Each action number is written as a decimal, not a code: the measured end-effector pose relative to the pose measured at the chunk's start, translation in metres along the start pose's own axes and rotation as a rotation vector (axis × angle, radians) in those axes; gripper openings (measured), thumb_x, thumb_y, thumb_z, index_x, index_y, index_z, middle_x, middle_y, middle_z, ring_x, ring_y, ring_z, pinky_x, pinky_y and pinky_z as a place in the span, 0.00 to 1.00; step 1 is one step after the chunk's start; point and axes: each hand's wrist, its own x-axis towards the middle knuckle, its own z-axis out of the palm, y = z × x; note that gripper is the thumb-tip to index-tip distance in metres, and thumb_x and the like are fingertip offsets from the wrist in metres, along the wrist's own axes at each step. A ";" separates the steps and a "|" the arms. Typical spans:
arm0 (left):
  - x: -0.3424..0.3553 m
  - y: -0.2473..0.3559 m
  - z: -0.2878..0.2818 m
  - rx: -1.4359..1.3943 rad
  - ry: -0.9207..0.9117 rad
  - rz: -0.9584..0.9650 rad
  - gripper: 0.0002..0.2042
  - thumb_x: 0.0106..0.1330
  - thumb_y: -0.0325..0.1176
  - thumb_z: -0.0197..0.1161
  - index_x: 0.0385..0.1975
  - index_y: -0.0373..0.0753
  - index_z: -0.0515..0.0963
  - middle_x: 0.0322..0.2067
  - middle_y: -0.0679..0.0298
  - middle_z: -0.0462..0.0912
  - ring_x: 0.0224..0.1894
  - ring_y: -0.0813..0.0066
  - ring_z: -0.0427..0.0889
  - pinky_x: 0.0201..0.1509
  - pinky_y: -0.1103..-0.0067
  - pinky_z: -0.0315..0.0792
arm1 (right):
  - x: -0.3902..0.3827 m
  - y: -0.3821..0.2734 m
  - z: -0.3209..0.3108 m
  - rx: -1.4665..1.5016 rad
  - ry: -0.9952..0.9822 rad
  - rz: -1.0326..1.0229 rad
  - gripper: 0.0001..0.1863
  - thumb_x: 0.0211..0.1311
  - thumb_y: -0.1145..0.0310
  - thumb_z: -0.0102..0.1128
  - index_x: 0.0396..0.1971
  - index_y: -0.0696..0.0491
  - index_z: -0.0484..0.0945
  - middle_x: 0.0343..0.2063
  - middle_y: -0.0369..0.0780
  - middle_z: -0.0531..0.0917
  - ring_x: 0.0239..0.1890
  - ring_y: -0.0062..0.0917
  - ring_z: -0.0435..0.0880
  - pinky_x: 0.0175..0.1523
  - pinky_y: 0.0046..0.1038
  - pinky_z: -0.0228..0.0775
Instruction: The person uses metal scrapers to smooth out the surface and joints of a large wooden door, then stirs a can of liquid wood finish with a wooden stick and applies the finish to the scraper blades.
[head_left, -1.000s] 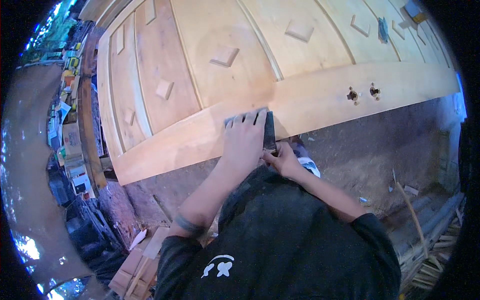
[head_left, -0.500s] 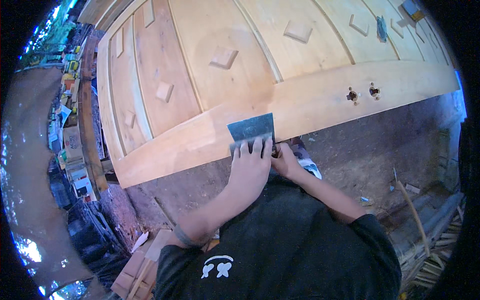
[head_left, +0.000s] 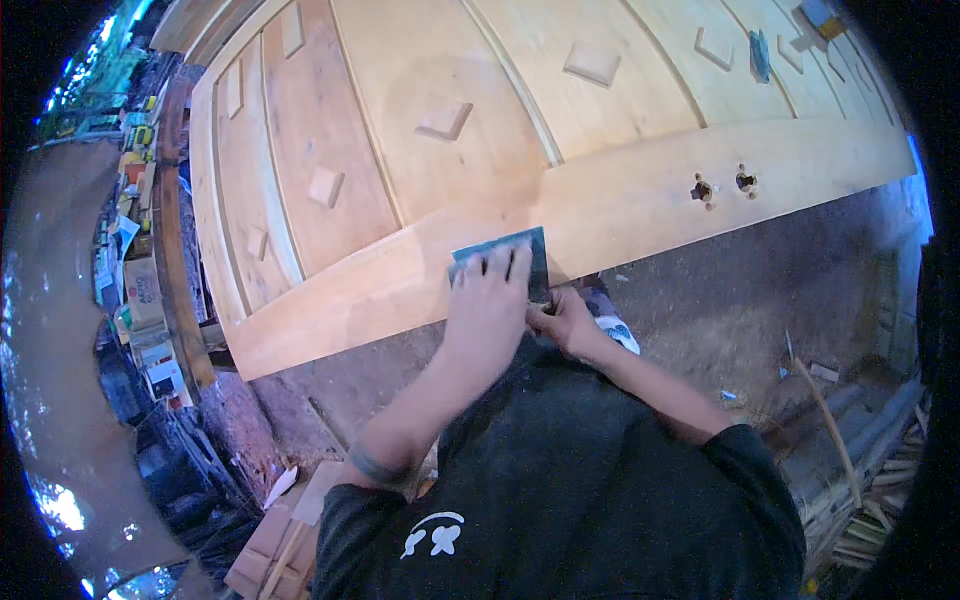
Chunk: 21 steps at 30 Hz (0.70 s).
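A dark blue-green sheet that looks like sandpaper (head_left: 538,262) lies at the near edge of a pale wooden panelled door (head_left: 620,190). On top of it rests my left hand (head_left: 490,300), its fingers stretched out, slightly apart and a little blurred. Close beside the sheet's lower right corner is my right hand (head_left: 568,322), with fingers closed in a pinch. It appears to grip the sheet's edge; the exact contact is partly hidden.
Two cut holes (head_left: 702,190) mark the door's near rail, right of my hands. Raised diamond blocks (head_left: 445,118) sit on its panels. A small dark green piece (head_left: 760,56) and a blue-and-tan block (head_left: 822,18) lie far right. Boxes (head_left: 143,280) line the left; wood pieces (head_left: 290,530) lie lower left.
My left hand has slid forward and slightly left over the sheet, covering more of it. My right hand stays near the same corner. The view has shifted slightly.
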 end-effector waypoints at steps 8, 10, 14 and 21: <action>0.032 -0.001 -0.010 0.040 -0.066 -0.028 0.23 0.54 0.26 0.53 0.53 0.34 0.67 0.45 0.50 0.75 0.45 0.54 0.76 0.51 0.67 0.70 | -0.004 -0.007 0.003 0.063 0.008 -0.209 0.09 0.57 0.69 0.58 0.26 0.60 0.78 0.22 0.36 0.81 0.25 0.18 0.76 0.33 0.24 0.68; 0.044 -0.014 -0.028 -0.005 -0.008 -0.027 0.23 0.54 0.26 0.53 0.53 0.35 0.68 0.45 0.51 0.76 0.44 0.54 0.77 0.51 0.68 0.70 | -0.014 -0.019 -0.004 -0.052 -0.022 -0.040 0.09 0.58 0.69 0.58 0.24 0.60 0.77 0.19 0.34 0.79 0.24 0.16 0.74 0.30 0.23 0.66; 0.024 -0.042 -0.019 0.102 0.051 0.015 0.22 0.54 0.25 0.53 0.52 0.38 0.71 0.46 0.55 0.77 0.47 0.55 0.77 0.50 0.68 0.71 | -0.033 -0.028 -0.014 -0.323 0.043 -0.110 0.15 0.57 0.60 0.59 0.24 0.59 0.77 0.17 0.37 0.78 0.21 0.19 0.75 0.29 0.25 0.66; -0.064 -0.038 -0.031 -0.052 -0.054 0.121 0.20 0.53 0.24 0.57 0.49 0.39 0.74 0.42 0.55 0.79 0.50 0.59 0.77 0.54 0.70 0.70 | -0.081 -0.010 -0.058 -0.316 0.210 -0.103 0.15 0.57 0.59 0.59 0.26 0.58 0.77 0.16 0.36 0.77 0.20 0.19 0.74 0.28 0.25 0.66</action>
